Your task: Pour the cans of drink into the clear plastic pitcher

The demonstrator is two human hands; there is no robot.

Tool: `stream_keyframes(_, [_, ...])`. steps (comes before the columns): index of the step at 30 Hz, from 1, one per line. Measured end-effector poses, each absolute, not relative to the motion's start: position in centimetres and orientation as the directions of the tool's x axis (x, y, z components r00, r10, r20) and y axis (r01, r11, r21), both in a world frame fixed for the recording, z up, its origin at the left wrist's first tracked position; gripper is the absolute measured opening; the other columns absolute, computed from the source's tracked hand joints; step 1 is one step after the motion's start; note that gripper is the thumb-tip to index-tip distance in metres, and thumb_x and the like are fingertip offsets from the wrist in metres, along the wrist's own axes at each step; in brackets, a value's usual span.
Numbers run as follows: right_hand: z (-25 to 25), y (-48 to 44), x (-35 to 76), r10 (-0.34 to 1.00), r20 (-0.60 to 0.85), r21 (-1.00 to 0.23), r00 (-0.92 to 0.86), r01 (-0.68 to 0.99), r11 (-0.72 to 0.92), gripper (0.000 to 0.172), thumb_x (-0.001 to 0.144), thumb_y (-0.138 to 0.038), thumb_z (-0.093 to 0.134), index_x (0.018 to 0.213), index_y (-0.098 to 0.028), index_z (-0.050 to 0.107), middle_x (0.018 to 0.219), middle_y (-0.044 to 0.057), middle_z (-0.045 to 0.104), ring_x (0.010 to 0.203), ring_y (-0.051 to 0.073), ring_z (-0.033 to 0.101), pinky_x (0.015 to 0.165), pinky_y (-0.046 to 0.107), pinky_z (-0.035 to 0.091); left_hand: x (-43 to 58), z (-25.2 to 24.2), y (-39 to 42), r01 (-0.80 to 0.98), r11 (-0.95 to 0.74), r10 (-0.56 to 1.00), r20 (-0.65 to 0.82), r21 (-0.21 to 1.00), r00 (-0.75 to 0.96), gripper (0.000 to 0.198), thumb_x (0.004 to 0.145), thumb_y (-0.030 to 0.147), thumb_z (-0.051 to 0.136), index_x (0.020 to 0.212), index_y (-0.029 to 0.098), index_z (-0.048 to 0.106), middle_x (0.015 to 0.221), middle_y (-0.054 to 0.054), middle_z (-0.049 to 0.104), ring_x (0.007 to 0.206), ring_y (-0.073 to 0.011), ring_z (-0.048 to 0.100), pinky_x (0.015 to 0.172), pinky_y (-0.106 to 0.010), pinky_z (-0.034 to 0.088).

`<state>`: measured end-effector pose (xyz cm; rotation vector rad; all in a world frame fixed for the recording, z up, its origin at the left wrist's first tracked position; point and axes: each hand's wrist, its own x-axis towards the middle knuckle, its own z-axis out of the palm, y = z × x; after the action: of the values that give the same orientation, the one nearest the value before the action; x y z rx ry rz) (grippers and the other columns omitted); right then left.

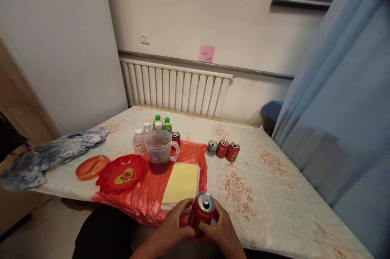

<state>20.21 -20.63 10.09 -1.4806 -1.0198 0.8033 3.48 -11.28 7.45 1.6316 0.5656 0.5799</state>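
Note:
A red drink can (201, 210) with its top opened is held upright near the table's front edge. My left hand (176, 224) wraps its left side, and my right hand (222, 228) grips its right side. Just beyond the can lies a stack of yellow paper (182, 181) on a red plastic sheet (149, 206). Left of the paper stands a clear plastic jug (158, 151) with dark liquid in it. Beside the jug sits a red scalloped tray (106, 181) with a gold heart. The can's lower part is partly hidden by my fingers.
Three opened cans (223, 149) stand in a row to the right. Behind the jug are several bottles (139, 143) and another dark red can (176, 138). An orange lid (92, 167) and a blue-white cloth (67, 149) lie left. A blue curtain (335, 88) hangs right.

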Motion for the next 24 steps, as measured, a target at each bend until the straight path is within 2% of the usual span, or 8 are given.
stream_keyframes(3, [9.2, -20.7, 21.9, 0.882, 0.064, -0.983, 0.467, 0.182, -0.025, 0.066, 0.050, -0.011, 0.070, 0.116, -0.017, 0.065, 0.112, 0.009, 0.073, 0.108, 0.033, 0.065, 0.099, 0.043, 0.050, 4.0, 6.0, -8.8, 0.327, -0.376, 0.758, 0.085, 0.867, 0.646, 0.048, 0.088, 0.034, 0.052, 0.134, 0.019, 0.054, 0.138, -0.011, 0.058, 0.129, -0.0252, 0.052, 0.110, -0.042, 0.040])
stream_keyframes(4, [8.8, -20.8, 22.5, 0.873, 0.071, -0.983, 0.482, 0.184, -0.021, 0.066, 0.051, -0.012, 0.071, 0.116, -0.018, 0.065, 0.112, 0.009, 0.073, 0.107, 0.032, 0.065, 0.099, 0.043, 0.050, 4.5, 5.4, -7.9, 0.408, -0.481, 0.760, 0.137, 0.776, 0.635, 0.047, 0.092, 0.034, 0.043, 0.135, 0.019, 0.052, 0.140, -0.010, 0.056, 0.130, -0.0231, 0.051, 0.112, -0.041, 0.039])
stream_keyframes(6, [8.2, -20.9, 23.4, 0.863, 0.085, -0.984, 0.499, 0.181, -0.008, 0.064, 0.052, -0.014, 0.072, 0.116, -0.019, 0.066, 0.111, 0.008, 0.073, 0.107, 0.032, 0.065, 0.099, 0.043, 0.050, 5.9, 4.5, -6.1, 0.563, -0.650, 0.733, 0.227, 0.511, 0.641, 0.049, 0.097, 0.030, 0.027, 0.140, 0.015, 0.047, 0.145, -0.011, 0.051, 0.136, -0.0198, 0.045, 0.115, -0.039, 0.036])
stream_keyframes(8, [7.5, -21.0, 24.1, 0.859, 0.092, -0.984, 0.503, 0.176, 0.002, 0.063, 0.054, -0.016, 0.073, 0.116, -0.020, 0.066, 0.112, 0.008, 0.073, 0.108, 0.032, 0.065, 0.099, 0.043, 0.050, 7.6, 4.0, -4.5, 0.601, -0.680, 0.723, 0.244, 0.420, 0.647, 0.051, 0.095, 0.024, 0.028, 0.142, 0.013, 0.043, 0.150, -0.012, 0.044, 0.141, -0.0207, 0.038, 0.117, -0.043, 0.032])
stream_keyframes(13, [5.9, -21.5, 25.2, 0.856, 0.060, -0.977, 0.514, 0.206, -0.056, 0.067, 0.053, -0.016, 0.074, 0.120, -0.019, 0.065, 0.116, 0.010, 0.071, 0.112, 0.034, 0.064, 0.102, 0.045, 0.048, 11.0, 3.3, -1.6, 0.688, -0.656, 0.754, 0.224, 0.310, 0.618, 0.056, 0.091, 0.027, 0.040, 0.145, 0.012, 0.040, 0.157, -0.015, 0.031, 0.147, -0.0305, 0.021, 0.117, -0.056, 0.022])
stream_keyframes(15, [5.6, -21.8, 25.6, 0.855, 0.042, -0.972, 0.517, 0.219, -0.084, 0.069, 0.053, -0.016, 0.075, 0.121, -0.019, 0.065, 0.117, 0.010, 0.071, 0.113, 0.035, 0.063, 0.103, 0.045, 0.047, 11.5, 2.8, -1.0, 0.727, -0.631, 0.776, 0.205, 0.272, 0.597, 0.056, 0.091, 0.032, 0.043, 0.144, 0.013, 0.042, 0.156, -0.017, 0.031, 0.146, -0.0355, 0.021, 0.115, -0.062, 0.019])
stream_keyframes(17, [5.5, -22.0, 26.1, 0.849, 0.038, -0.969, 0.528, 0.227, -0.098, 0.070, 0.052, -0.017, 0.076, 0.121, -0.019, 0.066, 0.118, 0.010, 0.071, 0.115, 0.036, 0.062, 0.105, 0.045, 0.046, 11.6, 2.2, -0.6, 0.747, -0.621, 0.784, 0.187, 0.238, 0.592, 0.057, 0.091, 0.037, 0.045, 0.143, 0.012, 0.043, 0.154, -0.018, 0.035, 0.145, -0.0374, 0.024, 0.114, -0.062, 0.018])
stream_keyframes(24, [5.1, -21.9, 26.7, 0.821, 0.036, -0.973, 0.570, 0.207, -0.102, 0.068, 0.051, -0.017, 0.075, 0.119, -0.020, 0.068, 0.117, 0.009, 0.071, 0.113, 0.036, 0.063, 0.105, 0.045, 0.046, 10.9, 1.1, -0.4, 0.734, -0.662, 0.748, 0.199, 0.152, 0.633, 0.057, 0.094, 0.042, 0.041, 0.145, 0.017, 0.041, 0.155, -0.013, 0.036, 0.145, -0.0342, 0.025, 0.116, -0.057, 0.020])
